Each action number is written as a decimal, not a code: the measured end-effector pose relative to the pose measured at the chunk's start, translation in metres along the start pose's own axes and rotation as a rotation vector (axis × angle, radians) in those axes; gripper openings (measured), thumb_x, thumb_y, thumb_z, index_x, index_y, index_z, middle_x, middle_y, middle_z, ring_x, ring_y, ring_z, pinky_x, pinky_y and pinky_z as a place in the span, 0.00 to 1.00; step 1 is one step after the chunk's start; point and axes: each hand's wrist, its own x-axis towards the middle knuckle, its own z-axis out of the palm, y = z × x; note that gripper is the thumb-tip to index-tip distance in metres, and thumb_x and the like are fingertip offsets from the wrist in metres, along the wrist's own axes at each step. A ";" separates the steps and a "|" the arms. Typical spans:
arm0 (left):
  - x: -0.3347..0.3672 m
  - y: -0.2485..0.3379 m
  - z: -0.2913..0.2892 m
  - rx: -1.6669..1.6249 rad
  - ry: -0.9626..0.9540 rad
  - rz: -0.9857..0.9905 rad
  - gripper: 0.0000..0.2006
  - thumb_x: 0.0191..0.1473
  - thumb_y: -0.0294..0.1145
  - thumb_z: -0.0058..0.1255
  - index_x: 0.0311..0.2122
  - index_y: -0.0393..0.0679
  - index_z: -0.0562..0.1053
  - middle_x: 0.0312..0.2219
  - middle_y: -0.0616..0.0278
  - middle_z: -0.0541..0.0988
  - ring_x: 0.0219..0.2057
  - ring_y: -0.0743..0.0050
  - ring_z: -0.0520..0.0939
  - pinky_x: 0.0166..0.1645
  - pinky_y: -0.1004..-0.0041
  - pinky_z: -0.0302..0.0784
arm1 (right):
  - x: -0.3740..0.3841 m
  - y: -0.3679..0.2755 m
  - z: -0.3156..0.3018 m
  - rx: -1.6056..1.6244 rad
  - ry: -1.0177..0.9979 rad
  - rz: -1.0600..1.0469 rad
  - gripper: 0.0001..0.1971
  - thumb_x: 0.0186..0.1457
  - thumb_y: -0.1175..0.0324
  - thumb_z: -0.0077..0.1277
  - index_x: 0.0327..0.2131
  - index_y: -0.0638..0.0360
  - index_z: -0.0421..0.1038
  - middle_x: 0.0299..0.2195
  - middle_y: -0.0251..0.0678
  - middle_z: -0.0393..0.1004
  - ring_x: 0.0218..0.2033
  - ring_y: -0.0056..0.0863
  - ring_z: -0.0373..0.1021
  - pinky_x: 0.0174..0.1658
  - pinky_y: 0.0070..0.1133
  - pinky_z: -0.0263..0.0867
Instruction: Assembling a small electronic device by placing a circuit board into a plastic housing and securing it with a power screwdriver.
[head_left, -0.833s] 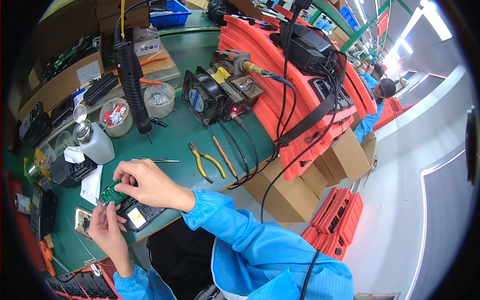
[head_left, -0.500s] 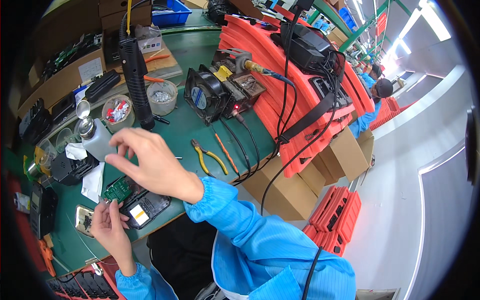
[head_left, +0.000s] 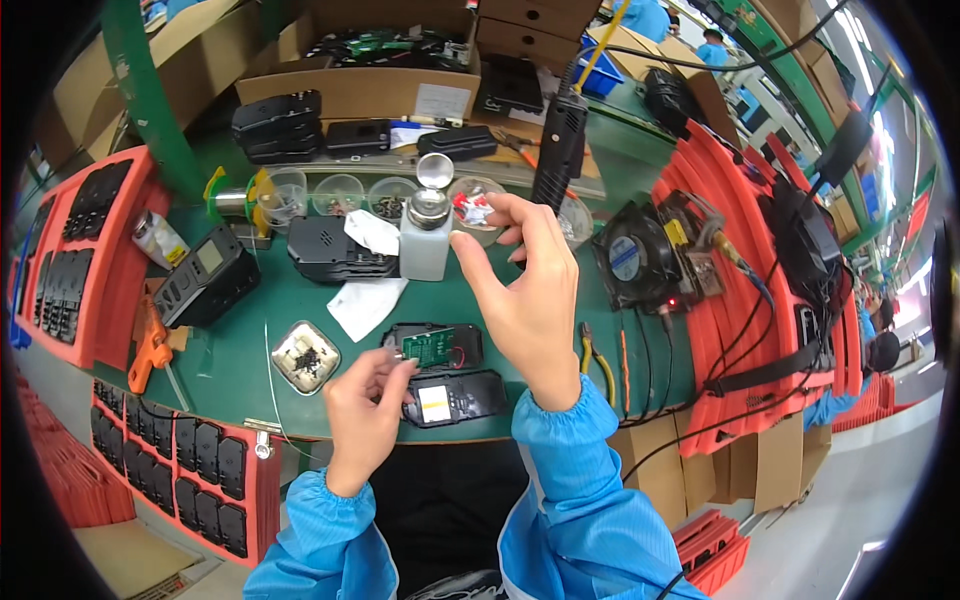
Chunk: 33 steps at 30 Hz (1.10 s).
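Note:
My left hand [head_left: 366, 405] is closed in a pinch at the left end of a small green circuit board [head_left: 428, 347]. The board is tilted over an opened black plastic casing; its lower half [head_left: 455, 398] lies in front with a white and yellow label, and thin red wires run at the board's right side. Raised to the right of a white dispenser bottle [head_left: 424, 250] with a metal top and flipped-up lid, my right hand [head_left: 528, 285] has its thumb and fingers apart, with nothing visible between them. Whether the thumb touches the bottle, I cannot tell.
A square dish of small black parts [head_left: 306, 358] sits at left, near an orange glue gun [head_left: 152, 350]. Cups of small parts [head_left: 476, 205] line the back. Pliers [head_left: 597, 365], a fan [head_left: 640, 255] and red trays [head_left: 740, 290] stand at right, with cables.
The view has swung left and levelled, bringing the left-hand red trays into sight. My right hand stays raised by the bottle; my left still pinches the board's end.

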 end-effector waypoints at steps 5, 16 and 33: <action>0.002 0.001 0.000 0.036 0.009 0.027 0.04 0.61 0.20 0.58 0.38 0.30 0.75 0.27 0.58 0.84 0.22 0.83 0.80 0.24 0.82 0.71 | 0.008 0.007 0.027 -0.101 0.020 -0.084 0.20 0.50 0.66 0.69 0.44 0.65 0.75 0.32 0.39 0.73 0.34 0.34 0.71 0.38 0.30 0.69; 0.003 0.001 0.002 0.091 -0.001 0.044 0.06 0.60 0.21 0.60 0.39 0.29 0.76 0.28 0.58 0.85 0.23 0.82 0.81 0.27 0.81 0.75 | 0.016 0.011 0.051 -0.300 0.000 -0.001 0.21 0.48 0.59 0.70 0.37 0.65 0.74 0.30 0.40 0.72 0.30 0.38 0.72 0.35 0.33 0.70; 0.003 0.002 0.004 0.114 0.034 0.092 0.06 0.57 0.22 0.63 0.36 0.32 0.78 0.19 0.60 0.81 0.21 0.81 0.82 0.25 0.78 0.76 | 0.016 -0.012 0.042 -0.221 0.087 -0.096 0.15 0.53 0.63 0.66 0.36 0.64 0.74 0.28 0.40 0.76 0.29 0.40 0.75 0.33 0.34 0.71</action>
